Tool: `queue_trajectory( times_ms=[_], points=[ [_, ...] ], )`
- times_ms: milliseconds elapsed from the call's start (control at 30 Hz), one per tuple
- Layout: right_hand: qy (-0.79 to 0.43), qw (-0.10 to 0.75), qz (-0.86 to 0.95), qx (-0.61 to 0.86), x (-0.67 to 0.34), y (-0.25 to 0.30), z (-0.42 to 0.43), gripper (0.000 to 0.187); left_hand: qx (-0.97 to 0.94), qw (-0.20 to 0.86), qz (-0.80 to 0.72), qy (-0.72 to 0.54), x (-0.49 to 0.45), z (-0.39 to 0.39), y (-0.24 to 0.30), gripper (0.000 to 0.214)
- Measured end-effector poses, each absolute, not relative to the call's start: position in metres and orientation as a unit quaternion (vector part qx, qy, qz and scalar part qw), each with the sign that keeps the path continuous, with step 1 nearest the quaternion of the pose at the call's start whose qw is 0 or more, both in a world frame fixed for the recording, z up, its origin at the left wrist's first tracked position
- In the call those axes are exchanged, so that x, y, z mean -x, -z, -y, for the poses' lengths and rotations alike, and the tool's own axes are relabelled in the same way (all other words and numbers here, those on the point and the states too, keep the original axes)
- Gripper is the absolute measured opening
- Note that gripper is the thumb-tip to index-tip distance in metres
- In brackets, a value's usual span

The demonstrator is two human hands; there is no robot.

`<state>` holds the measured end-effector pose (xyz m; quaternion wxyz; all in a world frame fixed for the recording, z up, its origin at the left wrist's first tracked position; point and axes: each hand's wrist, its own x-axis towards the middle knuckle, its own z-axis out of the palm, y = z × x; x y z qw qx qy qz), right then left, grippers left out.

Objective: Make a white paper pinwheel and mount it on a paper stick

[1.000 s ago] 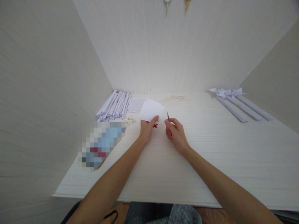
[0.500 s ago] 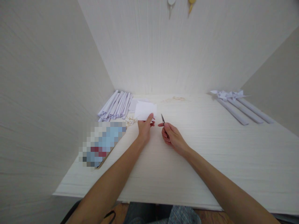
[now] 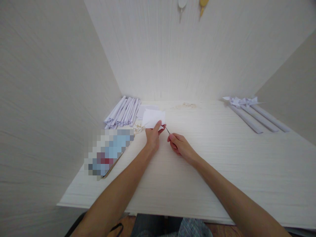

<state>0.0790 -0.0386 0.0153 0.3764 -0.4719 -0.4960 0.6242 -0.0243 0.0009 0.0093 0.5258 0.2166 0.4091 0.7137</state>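
Observation:
A small square sheet of white paper (image 3: 153, 118) is pinched at its lower right corner by my left hand (image 3: 153, 137), thumb on top and fingers beneath. My right hand (image 3: 179, 144) is closed around what looks like a pair of small metal scissors (image 3: 167, 130). Their slim pointed tip reaches the paper's corner, right beside my left fingertips. The handle is hidden in my right fist. Behind the held sheet, more white paper (image 3: 144, 110) lies flat on the table.
Rolled white paper tubes (image 3: 123, 112) are piled at the left. Small pale bits (image 3: 138, 128) lie near them, by a blurred-out flat item (image 3: 112, 153). Tubes with folded paper stars (image 3: 243, 102) rest at the right. Walls enclose the white table (image 3: 209, 184) on three sides.
My right hand has turned and brought the scissors' tip left to the paper's corner. My left hand keeps hold of the sheet, almost in place.

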Motion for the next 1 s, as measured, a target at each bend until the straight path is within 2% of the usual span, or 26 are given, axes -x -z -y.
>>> queue_trajectory(
  times_ms=[1000],
  points=[
    [-0.624,0.394,0.477,0.479,-0.0789,-0.0151,0.037,0.023,-0.249,0.54,-0.412,-0.691,0.022,0.0016,-0.0089,0.025]
  ],
)
